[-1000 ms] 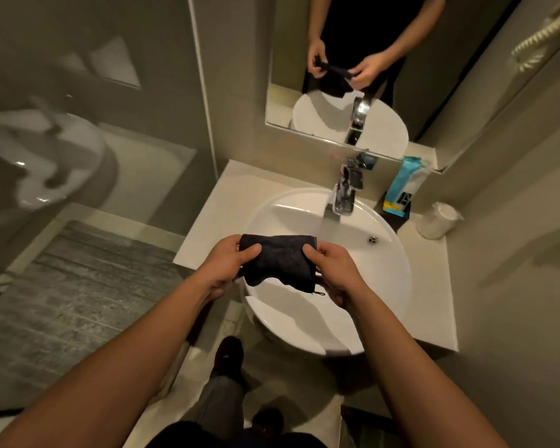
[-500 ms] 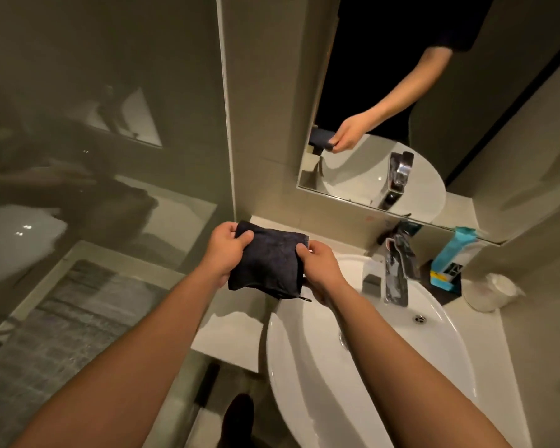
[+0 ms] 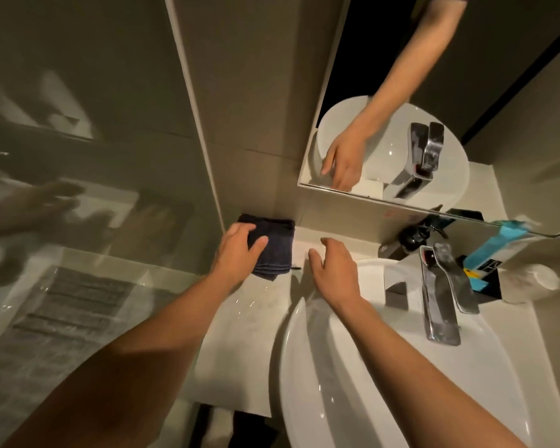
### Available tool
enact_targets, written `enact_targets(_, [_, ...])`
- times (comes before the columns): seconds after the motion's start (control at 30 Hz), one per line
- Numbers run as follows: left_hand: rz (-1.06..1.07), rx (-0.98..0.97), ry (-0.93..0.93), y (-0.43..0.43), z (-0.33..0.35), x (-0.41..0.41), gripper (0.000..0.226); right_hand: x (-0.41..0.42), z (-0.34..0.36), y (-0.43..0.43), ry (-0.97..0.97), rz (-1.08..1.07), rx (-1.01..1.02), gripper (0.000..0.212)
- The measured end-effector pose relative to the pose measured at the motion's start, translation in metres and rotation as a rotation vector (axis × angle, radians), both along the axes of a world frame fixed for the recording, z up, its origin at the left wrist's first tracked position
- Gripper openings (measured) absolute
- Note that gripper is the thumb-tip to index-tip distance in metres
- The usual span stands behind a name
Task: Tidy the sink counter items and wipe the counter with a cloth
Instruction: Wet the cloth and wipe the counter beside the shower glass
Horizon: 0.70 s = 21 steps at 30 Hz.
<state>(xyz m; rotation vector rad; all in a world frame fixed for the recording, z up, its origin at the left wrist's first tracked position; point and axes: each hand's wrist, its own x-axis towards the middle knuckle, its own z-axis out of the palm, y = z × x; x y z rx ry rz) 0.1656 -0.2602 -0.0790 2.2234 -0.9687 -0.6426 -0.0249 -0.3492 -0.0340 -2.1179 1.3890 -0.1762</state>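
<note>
Cloth (image 3: 274, 247): folded, on the counter (image 3: 240, 344) in the back left corner.
Left hand (image 3: 236, 253): fingers flat on the cloth, not gripping.
Right hand (image 3: 335, 270): just beside the cloth, loosely spread, empty.

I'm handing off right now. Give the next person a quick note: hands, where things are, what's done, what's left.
Left hand: resting flat on the folded dark cloth, not gripping it.
Right hand: open, empty, hovering over the counter at the basin rim.
Cloth lies in the counter's back left corner against the wall.
Blue tube and white container sit right of the tap.
Water drops remain on the counter; wiping looks unfinished.
</note>
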Motion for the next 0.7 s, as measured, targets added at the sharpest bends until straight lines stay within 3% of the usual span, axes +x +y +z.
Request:
enact_targets(0.1, [-0.264, 0.032, -0.076, 0.000, -0.018, -0.006, 0.053, -0.022, -0.010, 0.020, 0.070, -0.007, -0.132, 0.054])
enact_targets(0.23, [-0.528, 0.121, -0.213, -0.009, -0.032, -0.005, 0.081, -0.042, -0.033, 0.040, 0.186, -0.013, -0.066, 0.082])
enact_targets(0.43, [-0.646, 0.310, -0.389, -0.021, -0.058, 0.004, 0.121, -0.044, -0.047, 0.042, 0.205, -0.023, -0.111, 0.083])
enact_targets(0.53, [-0.655, 0.284, -0.538, -0.018, -0.069, 0.003, 0.103, -0.044, -0.050, 0.044, 0.224, -0.012, -0.120, 0.082])
enact_targets(0.7, [-0.630, 0.228, -0.613, -0.017, -0.074, 0.002, 0.066, -0.044, -0.055, 0.046, 0.237, -0.013, -0.134, 0.081])
